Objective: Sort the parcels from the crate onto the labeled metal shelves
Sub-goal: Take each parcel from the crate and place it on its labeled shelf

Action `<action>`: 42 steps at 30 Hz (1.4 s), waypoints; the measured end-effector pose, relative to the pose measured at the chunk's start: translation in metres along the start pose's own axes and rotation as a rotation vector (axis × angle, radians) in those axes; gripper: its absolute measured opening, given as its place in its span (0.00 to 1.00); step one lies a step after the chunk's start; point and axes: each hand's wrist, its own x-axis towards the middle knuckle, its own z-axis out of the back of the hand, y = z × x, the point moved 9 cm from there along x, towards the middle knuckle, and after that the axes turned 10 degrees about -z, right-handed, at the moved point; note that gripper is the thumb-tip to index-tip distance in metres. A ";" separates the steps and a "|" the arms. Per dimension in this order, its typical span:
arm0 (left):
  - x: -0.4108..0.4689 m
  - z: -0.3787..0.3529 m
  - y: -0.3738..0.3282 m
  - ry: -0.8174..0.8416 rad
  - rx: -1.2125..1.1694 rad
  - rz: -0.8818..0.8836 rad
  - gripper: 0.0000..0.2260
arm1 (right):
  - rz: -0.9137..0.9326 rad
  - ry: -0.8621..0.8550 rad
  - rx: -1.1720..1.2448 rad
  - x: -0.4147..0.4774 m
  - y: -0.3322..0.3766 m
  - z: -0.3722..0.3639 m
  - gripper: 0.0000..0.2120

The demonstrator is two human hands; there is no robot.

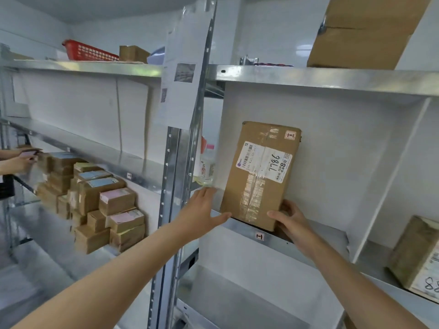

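Parcel [260, 173] upright on metal shelf [247, 230]; right hand [291, 220] grips lower corner, left hand [202, 210] flat, thumb maybe touching

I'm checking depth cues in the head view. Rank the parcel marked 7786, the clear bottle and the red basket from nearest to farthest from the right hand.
1. parcel marked 7786: gripped at its lower right corner by the right hand.
2. clear bottle: just left of the parcel.
3. red basket: top shelf, far left.
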 end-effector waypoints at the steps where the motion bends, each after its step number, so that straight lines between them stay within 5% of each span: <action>1: 0.000 -0.001 0.007 -0.004 -0.005 0.007 0.34 | -0.003 -0.006 -0.042 0.004 -0.001 -0.004 0.42; 17: 0.017 -0.042 0.054 -0.006 -0.155 0.108 0.33 | -0.081 0.174 -0.028 0.038 -0.001 -0.048 0.41; 22: 0.012 -0.053 0.057 -0.006 -0.163 0.127 0.34 | -0.088 0.155 -0.042 0.040 -0.007 -0.044 0.32; 29: -0.005 -0.049 0.036 -0.018 -0.026 -0.003 0.29 | -0.066 -0.008 -0.301 0.029 -0.006 -0.029 0.56; 35: -0.014 -0.047 0.008 0.078 0.058 -0.081 0.31 | 0.073 -0.077 -0.594 -0.007 0.000 -0.028 0.37; 42: -0.007 -0.035 -0.068 0.038 0.036 -0.148 0.26 | 0.219 -0.025 -0.931 -0.077 0.036 0.002 0.29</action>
